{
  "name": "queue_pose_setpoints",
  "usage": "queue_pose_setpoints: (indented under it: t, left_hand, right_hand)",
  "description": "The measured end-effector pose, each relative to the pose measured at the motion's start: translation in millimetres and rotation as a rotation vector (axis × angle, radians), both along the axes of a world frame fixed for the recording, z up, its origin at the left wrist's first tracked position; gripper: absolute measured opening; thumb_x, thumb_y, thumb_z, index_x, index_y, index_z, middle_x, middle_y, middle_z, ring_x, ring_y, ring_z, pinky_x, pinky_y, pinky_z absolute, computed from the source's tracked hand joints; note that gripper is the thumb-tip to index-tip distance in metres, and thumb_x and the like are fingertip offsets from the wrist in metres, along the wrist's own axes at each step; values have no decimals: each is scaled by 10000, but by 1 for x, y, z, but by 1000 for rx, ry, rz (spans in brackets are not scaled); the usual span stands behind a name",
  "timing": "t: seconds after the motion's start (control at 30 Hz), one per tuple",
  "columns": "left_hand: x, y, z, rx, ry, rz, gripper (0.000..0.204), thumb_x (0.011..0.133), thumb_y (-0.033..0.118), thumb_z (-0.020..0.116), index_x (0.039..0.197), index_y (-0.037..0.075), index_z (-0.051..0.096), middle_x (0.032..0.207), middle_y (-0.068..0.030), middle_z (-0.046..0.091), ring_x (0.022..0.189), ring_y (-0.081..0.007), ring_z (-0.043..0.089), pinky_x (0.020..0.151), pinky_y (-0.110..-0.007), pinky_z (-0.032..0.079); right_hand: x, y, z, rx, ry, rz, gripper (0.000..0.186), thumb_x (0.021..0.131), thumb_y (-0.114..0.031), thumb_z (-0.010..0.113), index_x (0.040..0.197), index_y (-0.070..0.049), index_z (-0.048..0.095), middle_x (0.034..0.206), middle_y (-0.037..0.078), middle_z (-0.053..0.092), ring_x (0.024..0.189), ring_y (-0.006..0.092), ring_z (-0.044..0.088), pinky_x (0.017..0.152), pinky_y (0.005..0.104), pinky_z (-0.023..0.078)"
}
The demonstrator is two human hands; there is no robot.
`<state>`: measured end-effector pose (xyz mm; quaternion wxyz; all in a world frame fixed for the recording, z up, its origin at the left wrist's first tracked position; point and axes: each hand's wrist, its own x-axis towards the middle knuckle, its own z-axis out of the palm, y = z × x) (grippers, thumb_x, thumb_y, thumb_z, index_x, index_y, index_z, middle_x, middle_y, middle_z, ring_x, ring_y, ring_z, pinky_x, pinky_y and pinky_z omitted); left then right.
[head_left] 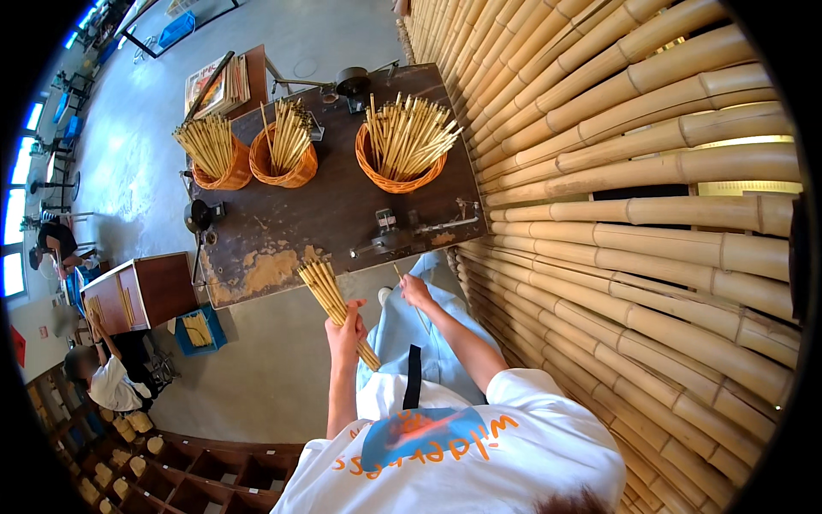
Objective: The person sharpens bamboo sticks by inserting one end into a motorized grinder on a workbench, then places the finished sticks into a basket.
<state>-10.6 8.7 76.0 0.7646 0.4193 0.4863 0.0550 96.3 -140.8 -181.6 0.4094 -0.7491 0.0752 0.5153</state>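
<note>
My left hand (347, 330) grips a bundle of thin bamboo sticks (324, 289), which slants up toward the near edge of a worn dark worktable (282, 231). Pinched in my right hand (415, 291) is a single thin bamboo stick (397, 272), just below the table edge and close to a small metal device (398, 233) fixed there. Three orange woven baskets stand on the far part of the table, each full of upright sticks: left basket (224, 176), middle basket (291, 171), right basket (396, 176).
A wall of stacked thick bamboo poles (651, 188) fills the right side. A small wooden cabinet (141, 291) and a blue crate of sticks (197, 330) stand at the left. Two other people (103, 377) sit at the far left. Wooden pigeonhole shelves (171, 471) are below.
</note>
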Motion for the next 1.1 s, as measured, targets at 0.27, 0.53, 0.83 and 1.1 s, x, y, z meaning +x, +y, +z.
queue_pose_setpoints:
  t: [0.27,0.53,0.83,1.1]
  left_hand:
    - [-24,4,-6,8,-4,33,281,979,252,589,1004,-25,622,571,40,410,432,-49,353,405,-222,295]
    - [-10,4,17,20,-83,-50,283,981,254,584,1007,-24,629,575,40,418,432,-41,350,401,-211,288]
    - [-7,-12,25,-22,-186,-24,216,994,241,554,1108,60,523,622,-13,526,417,-33,349,390,-199,279]
    - [-12,-19,19,17,-246,-202,242,1021,218,494,943,9,586,694,-43,609,454,-58,442,401,-224,351]
  right_hand:
    - [89,48,260,481,-733,24,129,1015,-116,418,953,-33,495,833,106,648,636,234,608,614,356,480]
    - [254,90,195,210,-937,-152,172,1008,-134,458,1112,-9,515,976,166,680,800,242,677,702,384,524]
    - [90,55,253,489,-746,-110,276,953,-196,594,1164,-19,618,863,80,681,655,162,596,613,298,490]
    - [11,43,270,661,-323,111,177,936,-123,637,1020,30,670,834,25,674,703,55,581,627,229,488]
